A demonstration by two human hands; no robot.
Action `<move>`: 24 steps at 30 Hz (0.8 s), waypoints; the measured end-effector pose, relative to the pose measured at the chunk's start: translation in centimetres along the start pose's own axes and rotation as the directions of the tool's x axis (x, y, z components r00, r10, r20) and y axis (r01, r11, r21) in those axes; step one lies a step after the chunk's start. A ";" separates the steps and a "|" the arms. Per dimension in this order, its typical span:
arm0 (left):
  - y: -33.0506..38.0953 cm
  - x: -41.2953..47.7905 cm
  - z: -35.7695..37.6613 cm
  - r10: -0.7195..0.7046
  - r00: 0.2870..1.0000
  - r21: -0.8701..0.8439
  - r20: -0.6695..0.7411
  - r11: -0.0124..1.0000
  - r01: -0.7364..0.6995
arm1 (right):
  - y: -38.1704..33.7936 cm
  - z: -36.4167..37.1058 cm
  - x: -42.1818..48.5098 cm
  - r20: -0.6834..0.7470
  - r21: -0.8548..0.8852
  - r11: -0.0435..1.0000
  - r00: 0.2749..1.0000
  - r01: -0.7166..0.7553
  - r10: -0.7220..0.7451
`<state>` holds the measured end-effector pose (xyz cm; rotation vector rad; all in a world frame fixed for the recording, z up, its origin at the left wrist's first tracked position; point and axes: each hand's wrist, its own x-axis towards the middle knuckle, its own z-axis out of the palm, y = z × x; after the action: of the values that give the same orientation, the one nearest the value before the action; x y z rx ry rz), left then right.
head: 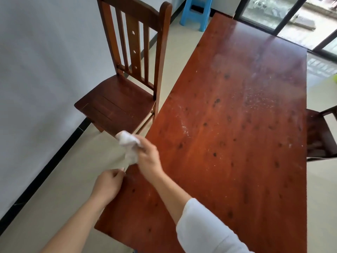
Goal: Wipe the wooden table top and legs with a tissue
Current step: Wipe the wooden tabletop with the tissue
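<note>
A long reddish wooden table top point(237, 125) runs away from me, with white dust and crumbs scattered over its middle and far part. My right hand point(149, 157) grips a crumpled white tissue point(128, 145) at the table's left edge, with the tissue hanging out past the edge over the floor. My left hand point(109, 183) rests against the same edge a little nearer to me, fingers curled at the rim with nothing in them. The table legs are hidden from view.
A dark wooden chair point(120, 99) stands close to the table's left side, facing away from the table. Another chair point(321, 136) is tucked in at the right side. A blue plastic stool point(197, 13) sits beyond the far end, near glass doors point(291, 17).
</note>
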<state>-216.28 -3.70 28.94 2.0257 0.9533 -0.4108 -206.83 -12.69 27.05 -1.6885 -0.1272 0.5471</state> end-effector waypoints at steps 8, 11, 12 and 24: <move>8.5 5.9 3.2 0.112 0.994 0.093 -0.005 0.989 -0.111 | -1.8 -21.6 8.1 -0.655 -0.188 0.972 0.755 -0.139 -0.019; 9.2 7.2 3.9 0.102 0.994 0.105 -0.045 0.990 -0.097 | 0.8 -25.7 9.1 -0.741 -0.345 0.846 0.671 -0.406 0.019; 9.0 7.3 3.9 0.102 0.993 0.095 -0.056 0.991 -0.097 | 1.9 -25.1 9.2 -0.736 -0.413 0.805 0.677 -0.427 -0.019; 8.0 8.7 3.7 0.098 0.995 0.149 -0.011 0.984 -0.095 | -2.5 -4.4 10.0 0.216 -0.329 0.931 0.972 0.161 -0.092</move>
<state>-204.37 -5.35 26.07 2.2043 0.8526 -0.4222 -195.66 -12.29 27.06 -1.9455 -0.4988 0.6199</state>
